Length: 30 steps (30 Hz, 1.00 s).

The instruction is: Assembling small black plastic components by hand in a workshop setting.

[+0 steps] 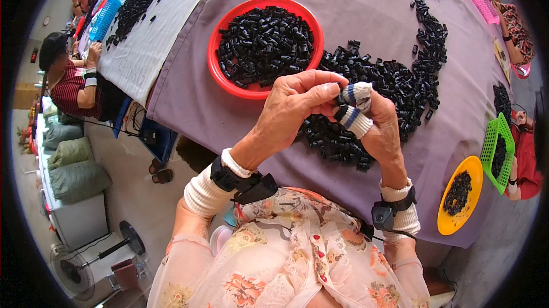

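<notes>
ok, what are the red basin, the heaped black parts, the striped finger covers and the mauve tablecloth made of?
Red basin: likely plastic; smooth, shiny rim.
Black parts: probably moulded plastic, given sharp glints and uniform colour; coated metal not excluded.
Finger covers: knit fabric, matte and soft-looking; fibre unclear.
Tablecloth: woven-looking fabric, matte, with soft creases.
</notes>
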Each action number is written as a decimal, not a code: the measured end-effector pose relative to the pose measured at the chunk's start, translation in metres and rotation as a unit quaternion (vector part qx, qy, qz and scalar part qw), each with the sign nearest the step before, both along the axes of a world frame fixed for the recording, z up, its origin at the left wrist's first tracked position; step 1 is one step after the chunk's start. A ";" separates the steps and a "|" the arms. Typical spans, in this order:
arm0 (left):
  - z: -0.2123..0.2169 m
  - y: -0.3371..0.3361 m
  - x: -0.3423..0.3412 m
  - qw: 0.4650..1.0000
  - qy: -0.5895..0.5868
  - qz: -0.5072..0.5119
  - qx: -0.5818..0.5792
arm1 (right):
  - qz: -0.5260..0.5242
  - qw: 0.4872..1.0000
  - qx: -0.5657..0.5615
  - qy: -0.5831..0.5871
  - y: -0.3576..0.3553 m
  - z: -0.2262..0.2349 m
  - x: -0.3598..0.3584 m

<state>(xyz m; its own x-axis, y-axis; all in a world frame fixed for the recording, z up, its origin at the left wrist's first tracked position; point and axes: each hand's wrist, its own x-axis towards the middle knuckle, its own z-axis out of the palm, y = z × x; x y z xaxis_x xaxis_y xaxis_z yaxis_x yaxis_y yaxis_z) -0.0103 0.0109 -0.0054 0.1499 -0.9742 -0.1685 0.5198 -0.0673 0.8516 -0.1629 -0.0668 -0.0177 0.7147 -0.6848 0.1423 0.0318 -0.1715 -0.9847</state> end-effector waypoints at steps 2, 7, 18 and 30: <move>0.000 0.001 -0.001 1.000 -0.018 -0.013 -0.019 | 0.002 1.000 -0.001 0.009 0.000 0.000 -0.001; 0.005 0.003 0.001 0.999 -0.021 -0.025 -0.040 | 0.006 1.000 0.014 -0.012 0.003 0.003 0.000; -0.002 0.000 0.006 0.998 0.026 -0.021 -0.056 | 0.006 0.998 -0.004 0.059 0.000 0.019 -0.001; 0.006 -0.002 0.007 0.994 0.069 -0.037 -0.075 | 0.042 0.997 -0.011 0.065 -0.011 0.022 -0.001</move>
